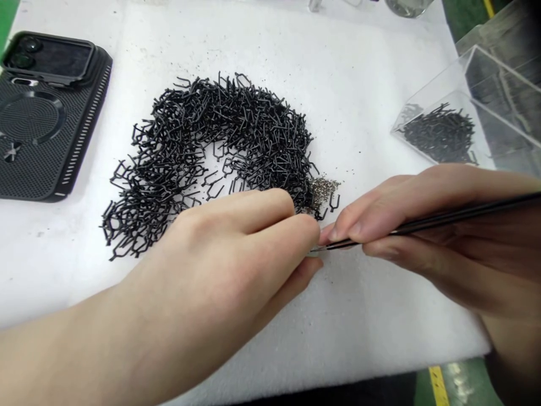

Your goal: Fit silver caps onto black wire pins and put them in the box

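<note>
My right hand [406,225] grips a pair of dark tweezers [448,217] between thumb and fingers, the tips pointing left. Those tips reach the pinched fingertips of my left hand [245,248], which is closed; whatever it holds is mostly hidden behind the fingers. Beyond the left hand, a curved heap of small black fork-shaped pieces [224,113] spreads over the white surface [359,327]. A little pile of tiny metallic bits [324,190] lies at the heap's right end, with a couple of loose black forks [335,202] beside it.
A phone in a black case [38,113] lies at the left. On the right, a tilted clear plastic box [473,84] contains more black pieces [442,132]. A glass container [408,5] stands at the far edge. Dark specks are scattered across the white surface.
</note>
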`<state>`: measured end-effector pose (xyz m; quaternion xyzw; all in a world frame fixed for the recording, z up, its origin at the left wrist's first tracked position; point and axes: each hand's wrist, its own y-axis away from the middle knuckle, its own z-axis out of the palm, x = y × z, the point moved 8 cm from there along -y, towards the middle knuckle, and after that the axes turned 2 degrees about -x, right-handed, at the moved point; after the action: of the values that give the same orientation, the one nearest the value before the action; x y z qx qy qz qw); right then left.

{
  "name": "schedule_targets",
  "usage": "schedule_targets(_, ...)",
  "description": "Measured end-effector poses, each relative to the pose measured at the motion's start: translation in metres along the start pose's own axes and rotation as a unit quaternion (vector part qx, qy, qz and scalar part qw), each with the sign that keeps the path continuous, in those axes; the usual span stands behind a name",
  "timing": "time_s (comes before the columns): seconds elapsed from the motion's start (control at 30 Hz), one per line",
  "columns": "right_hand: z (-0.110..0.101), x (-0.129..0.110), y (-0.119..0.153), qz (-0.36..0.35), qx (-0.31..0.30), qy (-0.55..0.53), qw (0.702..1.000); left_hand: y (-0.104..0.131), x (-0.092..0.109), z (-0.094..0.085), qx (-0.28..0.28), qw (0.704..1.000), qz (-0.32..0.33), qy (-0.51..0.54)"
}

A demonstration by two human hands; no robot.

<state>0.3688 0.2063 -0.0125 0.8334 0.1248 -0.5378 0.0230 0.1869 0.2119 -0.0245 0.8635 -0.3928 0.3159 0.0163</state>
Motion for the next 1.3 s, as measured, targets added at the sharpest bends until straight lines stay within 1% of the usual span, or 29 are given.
schedule_targets(0.03,0.0,0.001,0.0,0.003,0.0,0.0,1.0,0.001,0.001,0.001,0.0,1.0,0.013,0.007)
schedule_targets(0.1,-0.001,0.001,0.0,0.007,0.004,0.002,1.0,0.001,0.002,0.002,-0.005,1.0,0.018,0.012)
schedule_targets(0.17,-0.002,0.001,0.001,0.011,0.006,0.002,1.0,0.0,0.002,0.003,-0.006,1.0,0.01,0.005)
schedule_targets(0.33,-0.007,0.003,0.002,0.017,0.011,0.002,1.0,-0.004,0.006,-0.003,0.007,1.0,-0.003,-0.007)
schedule_targets(0.47,-0.006,0.004,0.0,-0.006,-0.013,0.008,1.0,-0.001,0.003,-0.005,0.009,1.0,-0.008,0.006)
schedule_targets(0.53,-0.007,0.005,-0.001,-0.014,-0.013,0.004,1.0,0.0,0.0,-0.003,0.006,1.0,-0.015,0.015)
schedule_targets(0.57,-0.008,0.007,-0.002,-0.019,-0.012,0.001,1.0,0.0,-0.003,0.0,-0.006,1.0,-0.025,0.012)
schedule_targets(0.6,-0.008,0.007,-0.002,-0.027,-0.015,-0.001,1.0,0.0,0.001,-0.004,0.026,0.999,0.012,0.031)
schedule_targets(0.7,-0.005,0.009,-0.003,-0.054,-0.045,-0.009,0.997,-0.002,-0.002,0.001,0.02,0.999,0.01,0.026)
schedule_targets(0.77,-0.005,0.012,-0.005,-0.051,-0.052,-0.015,0.997,-0.004,-0.003,0.003,0.015,1.0,0.006,0.021)
schedule_targets(0.83,-0.007,0.015,-0.006,-0.038,-0.043,-0.019,0.998,-0.004,-0.002,0.002,0.017,0.999,0.009,0.028)
schedule_targets(0.9,-0.005,0.013,-0.008,-0.044,-0.058,-0.019,0.997,-0.005,-0.001,0.001,0.017,0.999,0.013,0.032)
schedule_targets(0.97,-0.002,0.009,-0.008,-0.062,-0.082,-0.014,0.995,-0.005,-0.002,0.003,0.0,1.0,0.006,0.021)
schedule_targets(1.03,-0.003,0.006,-0.007,-0.061,-0.075,-0.012,0.995,-0.006,-0.001,0.003,-0.005,1.0,0.005,0.012)
schedule_targets(1.1,-0.005,0.004,-0.006,-0.044,-0.047,-0.017,0.998,-0.006,0.0,0.002,-0.002,1.0,0.002,0.007)
schedule_targets(1.17,-0.005,0.004,-0.005,-0.031,-0.032,-0.027,0.999,-0.005,-0.001,0.001,0.005,1.0,-0.01,-0.004)
schedule_targets(1.27,-0.004,0.004,-0.006,-0.045,-0.051,-0.033,0.997,-0.004,-0.001,-0.001,0.01,1.0,-0.004,-0.001)
schedule_targets(1.3,-0.003,0.004,-0.007,-0.056,-0.065,-0.033,0.996,-0.005,0.002,-0.003,0.02,1.0,0.019,0.008)
